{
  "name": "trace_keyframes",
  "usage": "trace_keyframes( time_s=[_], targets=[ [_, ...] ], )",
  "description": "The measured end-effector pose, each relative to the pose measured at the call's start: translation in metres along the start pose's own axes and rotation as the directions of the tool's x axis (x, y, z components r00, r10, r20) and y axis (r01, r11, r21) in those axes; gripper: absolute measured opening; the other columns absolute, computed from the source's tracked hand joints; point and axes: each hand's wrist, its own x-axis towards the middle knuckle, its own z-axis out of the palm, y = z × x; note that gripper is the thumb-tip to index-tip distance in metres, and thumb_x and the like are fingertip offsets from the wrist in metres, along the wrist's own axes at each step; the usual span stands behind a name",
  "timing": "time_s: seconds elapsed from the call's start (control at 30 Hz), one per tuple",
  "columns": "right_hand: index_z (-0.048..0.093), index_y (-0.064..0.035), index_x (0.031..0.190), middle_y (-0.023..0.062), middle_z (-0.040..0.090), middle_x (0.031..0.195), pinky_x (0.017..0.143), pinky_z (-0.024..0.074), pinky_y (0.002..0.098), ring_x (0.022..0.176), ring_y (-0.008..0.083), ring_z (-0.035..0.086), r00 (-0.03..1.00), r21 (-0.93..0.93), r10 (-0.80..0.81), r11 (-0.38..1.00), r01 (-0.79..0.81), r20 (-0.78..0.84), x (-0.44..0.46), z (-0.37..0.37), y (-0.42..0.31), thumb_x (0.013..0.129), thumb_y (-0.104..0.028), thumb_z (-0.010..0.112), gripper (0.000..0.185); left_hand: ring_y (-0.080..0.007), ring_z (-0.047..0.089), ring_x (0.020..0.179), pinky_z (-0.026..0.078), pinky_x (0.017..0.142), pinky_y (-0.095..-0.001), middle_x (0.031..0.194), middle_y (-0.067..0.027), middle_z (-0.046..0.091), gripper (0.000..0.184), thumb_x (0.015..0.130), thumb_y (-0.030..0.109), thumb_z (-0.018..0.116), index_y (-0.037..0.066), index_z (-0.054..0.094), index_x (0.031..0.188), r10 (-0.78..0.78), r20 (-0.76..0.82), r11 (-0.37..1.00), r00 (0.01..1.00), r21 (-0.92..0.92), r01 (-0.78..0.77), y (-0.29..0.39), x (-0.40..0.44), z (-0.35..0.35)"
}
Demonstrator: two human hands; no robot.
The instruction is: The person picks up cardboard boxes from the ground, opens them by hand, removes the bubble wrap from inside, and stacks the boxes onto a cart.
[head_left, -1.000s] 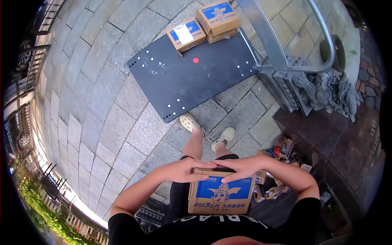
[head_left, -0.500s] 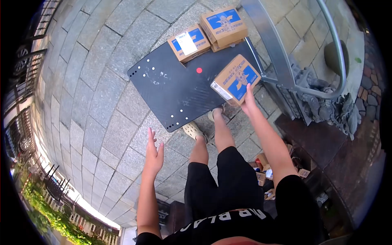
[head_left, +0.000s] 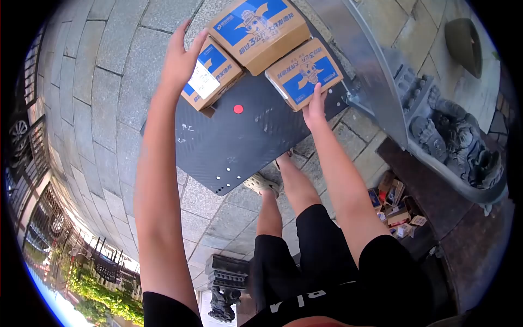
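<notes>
A brown and blue cardboard box (head_left: 305, 73) lies at the right of the black platform (head_left: 218, 141), close beside a larger box (head_left: 259, 32) of the same print. My right hand (head_left: 315, 109) grips its near edge, thumb on the blue top, the other fingers hidden underneath. At the platform's left is a box with a white label (head_left: 210, 76). My left hand (head_left: 182, 60) is beside that box, thumb and fingers spread, with nothing in it.
A metal frame (head_left: 381, 71) rises at the platform's right. Beyond it are a carved stone ornament (head_left: 447, 136) and a round pot (head_left: 463, 46). Small boxes (head_left: 395, 204) lie heaped at lower right. My feet stand at the platform's near edge.
The box in my right hand has moved forward against the larger box. My left hand has reached forward to the labelled box. The view has shifted closer to the platform.
</notes>
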Motion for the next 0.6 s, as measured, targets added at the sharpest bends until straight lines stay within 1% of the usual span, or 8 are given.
trace_keyframes(
  time_s=[0.07,0.1,0.17,0.2,0.37,0.43,0.57,0.6],
  targets=[
    [-0.004,-0.0257,0.154,0.0066,0.027,0.153,0.110,0.0356,0.0384,0.136,0.0223,0.037,1.000,0.010,0.003,1.000,-0.003,0.010,0.008,-0.003,0.008,0.100,-0.048,0.048,0.079,-0.0360,0.044,0.133,0.035,0.110,-0.0424,0.146,-0.0247,0.041,0.087,0.086,0.058,0.062,0.004,0.035,0.148,-0.013,0.130,0.989,0.991,0.151,-0.007,-0.008,0.051,0.026],
    [0.004,-0.0229,0.152,0.0071,0.033,0.148,0.107,0.0396,0.0400,0.134,0.0227,0.039,0.998,-0.035,0.002,0.999,-0.004,-0.060,0.008,0.000,0.011,0.099,-0.047,0.049,0.074,-0.0360,0.044,0.133,0.035,0.110,-0.0424,0.146,-0.0247,0.041,0.087,0.086,0.058,0.062,0.004,0.035,0.148,-0.020,0.149,0.988,0.989,0.155,-0.004,-0.014,0.062,0.045],
    [0.004,-0.0238,0.153,0.0073,0.033,0.148,0.107,0.0393,0.0397,0.134,0.0225,0.039,0.999,-0.008,-0.014,1.000,0.014,-0.029,0.012,-0.004,0.023,0.098,-0.046,0.053,0.077,-0.0370,0.047,0.129,0.039,0.106,-0.0429,0.141,-0.0260,0.045,0.094,0.080,0.064,0.066,0.004,0.038,0.146,-0.151,0.296,0.988,0.943,0.068,0.137,-0.026,0.072,0.070],
    [0.004,-0.0238,0.153,0.0073,0.033,0.148,0.107,0.0393,0.0397,0.134,0.0225,0.039,1.000,0.000,0.001,1.000,-0.001,-0.030,0.013,-0.007,0.025,0.098,-0.046,0.053,0.077,-0.0362,0.051,0.124,0.042,0.104,-0.0441,0.133,-0.0254,0.049,0.095,0.077,0.067,0.067,0.003,0.041,0.142,-0.076,0.249,0.958,0.966,0.285,0.002,-0.024,0.069,0.078],
    [0.011,-0.0235,0.152,0.0058,0.039,0.143,0.100,0.0427,0.0361,0.128,0.0206,0.044,0.973,0.056,0.222,0.974,-0.219,-0.060,0.001,-0.038,0.024,0.094,-0.043,0.061,0.079,-0.0372,0.054,0.121,0.048,0.098,-0.0459,0.134,-0.0230,0.049,0.100,0.073,0.074,0.065,0.003,0.043,0.141,-0.123,0.180,0.917,0.976,0.397,0.042,-0.022,0.065,0.084],
    [0.015,-0.0234,0.151,0.0046,0.043,0.140,0.100,0.0411,0.0363,0.125,0.0198,0.046,0.976,0.057,0.219,0.974,-0.218,-0.010,0.000,-0.053,0.026,0.094,-0.044,0.061,0.076,-0.0383,0.053,0.122,0.050,0.096,-0.0488,0.133,-0.0239,0.047,0.104,0.071,0.077,0.065,0.005,0.041,0.141,-0.181,0.183,0.897,0.966,0.433,0.086,-0.023,0.067,0.079],
    [0.011,-0.0199,0.152,0.0070,0.039,0.145,0.109,0.0356,0.0439,0.133,0.0222,0.042,0.961,-0.188,0.270,0.942,-0.278,-0.068,-0.006,-0.056,0.016,0.095,-0.043,0.061,0.079,-0.0401,0.038,0.135,0.033,0.110,-0.0546,0.145,-0.0224,0.039,0.105,0.072,0.077,0.063,0.007,0.035,0.146,-0.041,0.092,0.817,0.995,0.576,-0.020,-0.021,0.059,0.089],
    [0.010,-0.0193,0.152,0.0076,0.038,0.146,0.109,0.0354,0.0448,0.134,0.0229,0.042,0.958,-0.226,0.273,0.931,-0.285,-0.083,-0.005,-0.055,0.014,0.095,-0.043,0.061,0.080,-0.0403,0.041,0.133,0.034,0.110,-0.0491,0.143,-0.0250,0.040,0.101,0.079,0.070,0.063,0.004,0.031,0.148,-0.002,0.105,0.786,0.994,0.614,-0.063,-0.004,0.051,0.086]
  ],
)
